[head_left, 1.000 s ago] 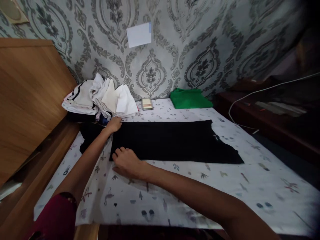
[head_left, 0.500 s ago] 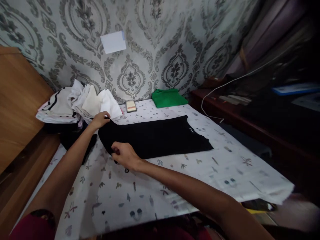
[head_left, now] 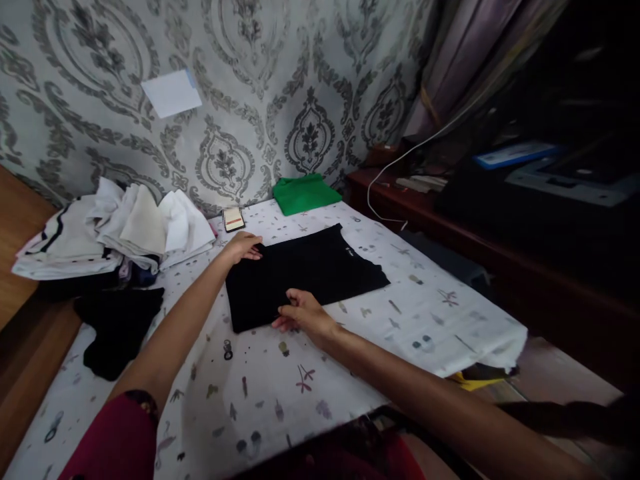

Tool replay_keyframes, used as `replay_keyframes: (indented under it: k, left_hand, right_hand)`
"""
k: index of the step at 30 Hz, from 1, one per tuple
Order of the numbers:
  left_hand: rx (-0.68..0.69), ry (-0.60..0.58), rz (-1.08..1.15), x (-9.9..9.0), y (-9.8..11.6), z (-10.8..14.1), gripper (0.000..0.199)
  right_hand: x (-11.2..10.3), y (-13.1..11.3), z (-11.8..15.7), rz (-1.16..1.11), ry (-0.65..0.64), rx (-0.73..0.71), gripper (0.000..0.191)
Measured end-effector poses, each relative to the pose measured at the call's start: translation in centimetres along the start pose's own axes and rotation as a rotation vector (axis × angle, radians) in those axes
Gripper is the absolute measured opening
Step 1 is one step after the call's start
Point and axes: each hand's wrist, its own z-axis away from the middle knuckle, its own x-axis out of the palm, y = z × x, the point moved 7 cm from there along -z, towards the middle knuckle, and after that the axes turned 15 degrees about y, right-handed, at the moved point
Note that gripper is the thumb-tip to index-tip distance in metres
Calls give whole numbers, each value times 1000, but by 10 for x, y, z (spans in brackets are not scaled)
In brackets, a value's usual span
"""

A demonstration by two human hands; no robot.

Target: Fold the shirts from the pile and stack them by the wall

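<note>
A black folded garment [head_left: 305, 267], probably a shirt, lies flat across the bedsheet, with a small white mark near its right end. My left hand [head_left: 243, 248] is at its far edge, with loosely extended fingers resting on the cloth. At the near edge is my right hand [head_left: 307, 317], thumb and fingers apart, the fingertips by the fabric. Neither hand shows a firm grip on the cloth. Left of my left forearm lies a smaller black cloth piece [head_left: 120, 330].
A pile of light-coloured clothes [head_left: 135, 227] stands at the back left beside a wooden panel [head_left: 17, 240]. A green folded cloth [head_left: 306, 193] and a small box-like item [head_left: 233, 219] are near the wall. At right, a white cable [head_left: 373, 187] hangs by a dark red table [head_left: 450, 233].
The garment's left end has been folded over to the right, making it shorter. Both hands moved right with it, and the right hand's fingers have loosened. The view has swung right.
</note>
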Motion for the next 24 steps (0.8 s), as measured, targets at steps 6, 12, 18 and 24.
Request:
replay_keyframes:
  k: [6, 12, 18, 24]
  left_hand:
    - [40, -59, -87, 8, -14, -2, 12]
    - [283, -31, -276, 0, -7, -15, 8]
    - [440, -89, -376, 12, -4, -21, 28]
    - [522, -41, -485, 15, -5, -26, 31]
  right_hand:
    - [-2, 0, 2, 25, -45, 97, 26]
    - [-3, -4, 4, -14, -3, 151, 18]
    - [-4, -2, 4, 1, -75, 70, 14]
    - [-12, 0, 3, 70, -81, 103, 13]
